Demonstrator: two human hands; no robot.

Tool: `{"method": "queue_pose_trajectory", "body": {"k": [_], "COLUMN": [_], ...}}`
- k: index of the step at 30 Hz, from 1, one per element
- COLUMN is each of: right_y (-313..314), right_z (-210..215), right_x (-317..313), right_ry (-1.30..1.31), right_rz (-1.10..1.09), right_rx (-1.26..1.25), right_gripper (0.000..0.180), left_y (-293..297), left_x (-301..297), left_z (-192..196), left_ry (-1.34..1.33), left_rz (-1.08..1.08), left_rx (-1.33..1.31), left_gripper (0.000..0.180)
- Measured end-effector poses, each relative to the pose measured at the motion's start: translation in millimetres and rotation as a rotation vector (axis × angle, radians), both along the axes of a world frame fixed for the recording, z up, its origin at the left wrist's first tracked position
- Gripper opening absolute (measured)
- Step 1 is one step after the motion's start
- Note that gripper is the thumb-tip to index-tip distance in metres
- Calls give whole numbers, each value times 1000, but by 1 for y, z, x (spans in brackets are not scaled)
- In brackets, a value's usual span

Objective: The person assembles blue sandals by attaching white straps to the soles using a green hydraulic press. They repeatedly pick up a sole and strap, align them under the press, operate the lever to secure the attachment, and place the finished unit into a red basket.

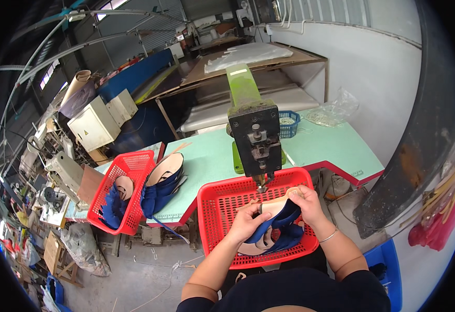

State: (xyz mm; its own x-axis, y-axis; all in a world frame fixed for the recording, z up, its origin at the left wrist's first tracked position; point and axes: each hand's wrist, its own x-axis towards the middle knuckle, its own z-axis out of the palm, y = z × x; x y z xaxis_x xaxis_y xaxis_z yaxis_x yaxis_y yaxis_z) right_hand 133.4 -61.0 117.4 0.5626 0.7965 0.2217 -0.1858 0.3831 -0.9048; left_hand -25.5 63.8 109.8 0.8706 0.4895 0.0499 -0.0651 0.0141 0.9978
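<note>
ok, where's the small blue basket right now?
In the head view the small blue basket sits on the green table, at its back, just right of the press machine and left of a clear plastic bag.

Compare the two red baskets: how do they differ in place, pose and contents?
The near red basket sits below the punch machine, under both hands, wide side toward the person; the far red basket stands angled on the green table, untouched. The near one holds a few blue-and-tan pieces; the far one, blue pieces. Both are red plastic mesh.

- A crumpled clear plastic bag lay on the green table, well beyond the right hand.
- A small yellow triangular label marked the cream cabinet, far left of the left hand.
</note>
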Motion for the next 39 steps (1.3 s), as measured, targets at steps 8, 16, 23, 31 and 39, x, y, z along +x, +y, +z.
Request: {"method": "queue_pose_trajectory", "body": {"k": [8,16,23,31,39], "right_y": [18,25,34,59,66], "right_z": [3,30,34,45,85], "right_x": [27,38,48,55,39], "right_ry": [220,139,-51,-424,-629], "right_rz": [152,215,282,327,411], "right_rx": [-6,-120,-198,-322,-472], "right_gripper": [12,23,21,17,18], "left_y": [-1,-4,-2,3,24], "left_x": [14,23,13,-6,-15], "left_z": [21,34,23,8,13], "left_ry": [-54,-33,-125,-268,-325], "left_rz": [219,336,435,498,454], "left_rx": [322,133,101,-38,-168], "left_gripper": [13,14,16,12,12]}}
